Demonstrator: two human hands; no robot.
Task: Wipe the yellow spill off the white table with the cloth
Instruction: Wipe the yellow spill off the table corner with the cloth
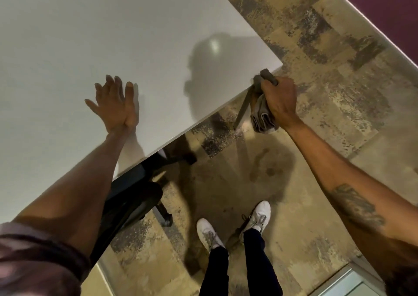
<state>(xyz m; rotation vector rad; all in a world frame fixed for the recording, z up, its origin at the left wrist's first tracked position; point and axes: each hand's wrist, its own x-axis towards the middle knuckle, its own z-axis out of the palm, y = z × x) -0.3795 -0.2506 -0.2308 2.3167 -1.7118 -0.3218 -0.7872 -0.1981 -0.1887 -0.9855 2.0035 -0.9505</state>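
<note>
The white table (95, 35) fills the upper left of the head view, and no yellow spill shows on it. My left hand (114, 104) rests flat on the tabletop near its front edge, fingers spread and holding nothing. My right hand (279, 99) is closed around a grey cloth (262, 118) just off the table's near right corner. Part of the cloth pokes out above my fist at the table edge, and folded layers hang below it over the floor.
A black office chair (138, 196) on castors stands tucked under the table's front edge. My legs and white shoes (209, 234) stand on the mottled brown floor. A thin table leg (243, 109) slants down beside the cloth. A dark red wall (384, 4) runs along the upper right.
</note>
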